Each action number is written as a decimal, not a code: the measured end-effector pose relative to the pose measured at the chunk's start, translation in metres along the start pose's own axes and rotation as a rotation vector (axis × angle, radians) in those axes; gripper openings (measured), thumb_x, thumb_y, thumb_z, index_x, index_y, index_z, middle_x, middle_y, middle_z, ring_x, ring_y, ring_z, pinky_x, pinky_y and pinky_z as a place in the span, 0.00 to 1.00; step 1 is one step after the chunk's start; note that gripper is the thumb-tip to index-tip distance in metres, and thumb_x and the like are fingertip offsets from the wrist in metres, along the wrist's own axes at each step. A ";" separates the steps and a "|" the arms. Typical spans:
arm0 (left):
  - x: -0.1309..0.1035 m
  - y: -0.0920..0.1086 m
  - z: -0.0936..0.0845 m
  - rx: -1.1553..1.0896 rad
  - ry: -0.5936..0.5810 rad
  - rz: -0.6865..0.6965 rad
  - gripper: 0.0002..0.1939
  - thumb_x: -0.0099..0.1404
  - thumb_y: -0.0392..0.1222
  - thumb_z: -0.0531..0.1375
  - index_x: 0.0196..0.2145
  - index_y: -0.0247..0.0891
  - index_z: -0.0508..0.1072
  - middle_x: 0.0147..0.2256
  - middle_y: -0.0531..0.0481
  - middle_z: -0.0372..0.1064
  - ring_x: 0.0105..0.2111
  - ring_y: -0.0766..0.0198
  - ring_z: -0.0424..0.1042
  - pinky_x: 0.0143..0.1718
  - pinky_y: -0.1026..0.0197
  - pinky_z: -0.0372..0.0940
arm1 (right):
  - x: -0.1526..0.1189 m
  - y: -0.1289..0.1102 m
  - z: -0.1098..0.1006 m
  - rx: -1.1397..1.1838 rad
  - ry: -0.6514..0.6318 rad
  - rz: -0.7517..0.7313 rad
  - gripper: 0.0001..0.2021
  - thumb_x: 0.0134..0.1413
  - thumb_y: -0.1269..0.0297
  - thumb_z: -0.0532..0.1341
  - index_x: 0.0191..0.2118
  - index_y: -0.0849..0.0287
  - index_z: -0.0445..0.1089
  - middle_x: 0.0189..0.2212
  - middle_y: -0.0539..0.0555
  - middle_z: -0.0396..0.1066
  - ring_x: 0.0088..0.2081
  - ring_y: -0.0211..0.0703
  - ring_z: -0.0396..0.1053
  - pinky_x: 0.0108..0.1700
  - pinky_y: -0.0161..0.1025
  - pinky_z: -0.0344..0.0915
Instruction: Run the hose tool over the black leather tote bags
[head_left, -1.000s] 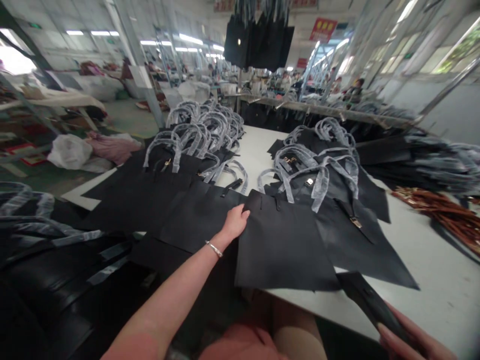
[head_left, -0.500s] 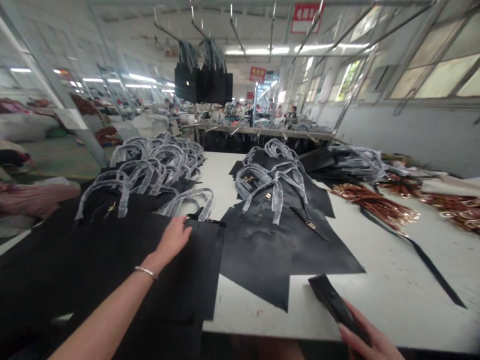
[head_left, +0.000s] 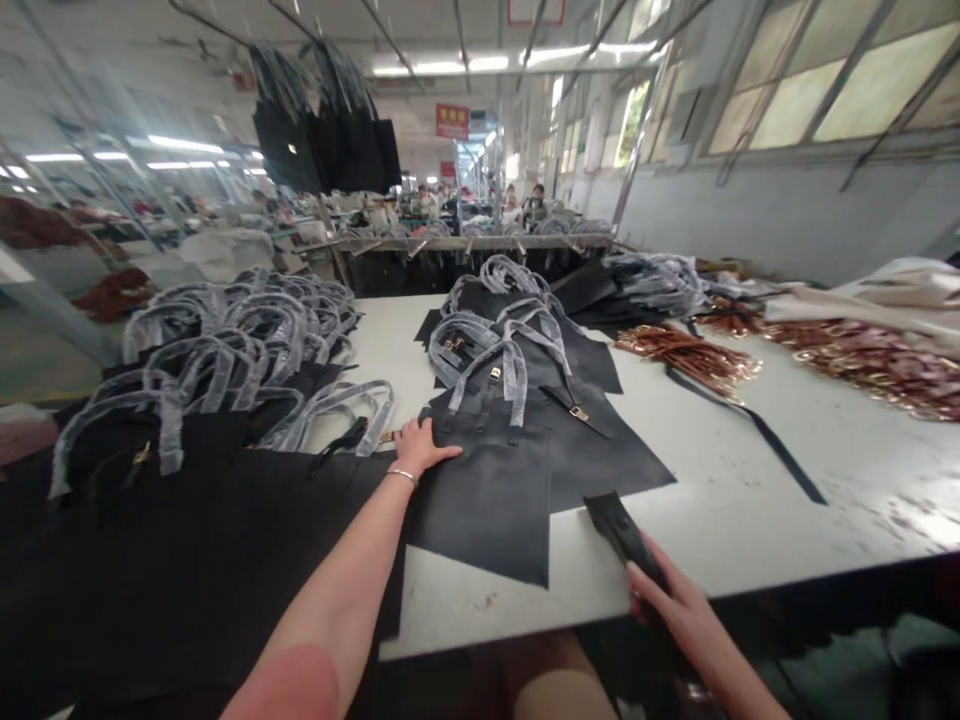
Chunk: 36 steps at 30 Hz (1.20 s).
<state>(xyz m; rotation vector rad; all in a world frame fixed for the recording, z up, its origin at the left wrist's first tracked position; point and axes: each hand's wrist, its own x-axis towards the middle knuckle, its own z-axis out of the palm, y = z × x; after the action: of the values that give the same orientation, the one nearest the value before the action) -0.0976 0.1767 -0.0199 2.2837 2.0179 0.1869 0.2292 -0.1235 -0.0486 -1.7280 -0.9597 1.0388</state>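
Note:
My left hand [head_left: 418,447] lies over the left edge of a black bag panel [head_left: 487,500], with thumb and fingers spread. A dark strap end shows at its fingertips; whether the fingers pinch it I cannot tell. White-wrapped handles [head_left: 517,385] and a gold buckle [head_left: 496,374] sit on that panel. At the lower right, my right hand [head_left: 667,590] is closed round a thick black strap-like piece [head_left: 619,525] with a round stud near its end. Its lower part is hidden by the hand. A black strap with a gold buckle [head_left: 577,412] rests on the panel behind.
Black bags with wrapped handles [head_left: 255,330] pile up on the left. Brown straps with gold hooks [head_left: 694,360] lie on the white table [head_left: 750,530], beside a long black strap [head_left: 772,450]. Black bags hang from a rack [head_left: 322,150]. People sit farther back.
My view has turned right. My left hand has moved right, from the left-hand bags to the middle panel's edge. The right hand keeps its hold on the black strap-like piece.

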 end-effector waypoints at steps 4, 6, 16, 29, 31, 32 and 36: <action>-0.028 0.022 0.008 0.105 0.038 0.041 0.50 0.46 0.77 0.55 0.54 0.34 0.64 0.50 0.33 0.64 0.52 0.41 0.62 0.55 0.48 0.51 | -0.001 -0.008 0.000 0.069 -0.100 0.048 0.38 0.55 0.49 0.59 0.67 0.59 0.47 0.21 0.46 0.67 0.24 0.43 0.68 0.29 0.38 0.66; -0.051 0.035 0.011 0.130 0.075 0.040 0.50 0.48 0.78 0.53 0.53 0.32 0.65 0.49 0.32 0.64 0.52 0.40 0.62 0.55 0.45 0.49 | -0.004 -0.015 -0.001 0.075 -0.101 0.034 0.37 0.55 0.50 0.59 0.66 0.59 0.48 0.21 0.46 0.67 0.24 0.42 0.68 0.29 0.37 0.66; -0.174 0.095 0.020 -0.147 -0.013 0.855 0.36 0.62 0.60 0.56 0.64 0.47 0.55 0.67 0.46 0.43 0.65 0.48 0.44 0.63 0.43 0.43 | -0.055 -0.041 -0.056 -0.050 -0.043 0.186 0.39 0.50 0.50 0.61 0.65 0.58 0.52 0.24 0.45 0.65 0.20 0.37 0.66 0.20 0.34 0.62; -0.167 0.161 0.046 -0.126 0.028 0.621 0.30 0.66 0.63 0.48 0.62 0.54 0.58 0.65 0.51 0.49 0.64 0.38 0.43 0.60 0.30 0.36 | -0.082 -0.055 -0.068 -0.071 -0.136 0.376 0.40 0.49 0.48 0.61 0.65 0.58 0.51 0.21 0.44 0.64 0.16 0.34 0.65 0.16 0.29 0.58; -0.168 0.163 0.047 -0.123 0.045 0.611 0.30 0.66 0.63 0.47 0.62 0.54 0.58 0.65 0.51 0.49 0.64 0.39 0.43 0.60 0.30 0.36 | -0.082 -0.057 -0.070 -0.080 -0.175 0.397 0.38 0.50 0.48 0.61 0.65 0.57 0.52 0.21 0.44 0.64 0.16 0.34 0.65 0.16 0.29 0.59; -0.169 0.163 0.047 -0.120 0.050 0.611 0.30 0.66 0.63 0.47 0.62 0.54 0.58 0.65 0.51 0.49 0.64 0.39 0.43 0.60 0.30 0.36 | -0.082 -0.059 -0.071 -0.093 -0.186 0.403 0.37 0.51 0.49 0.60 0.64 0.57 0.53 0.21 0.44 0.64 0.16 0.34 0.65 0.15 0.29 0.59; -0.168 0.163 0.047 -0.096 0.048 0.616 0.30 0.67 0.64 0.46 0.63 0.54 0.57 0.66 0.52 0.48 0.65 0.39 0.42 0.60 0.30 0.37 | -0.075 -0.064 -0.068 -0.137 -0.194 0.405 0.35 0.51 0.51 0.60 0.63 0.55 0.55 0.20 0.43 0.63 0.16 0.34 0.65 0.15 0.29 0.59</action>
<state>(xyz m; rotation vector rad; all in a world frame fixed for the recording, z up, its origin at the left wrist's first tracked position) 0.0487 -0.0098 -0.0485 2.7749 1.2235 0.3681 0.2540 -0.1910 0.0469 -2.0141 -0.8315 1.4510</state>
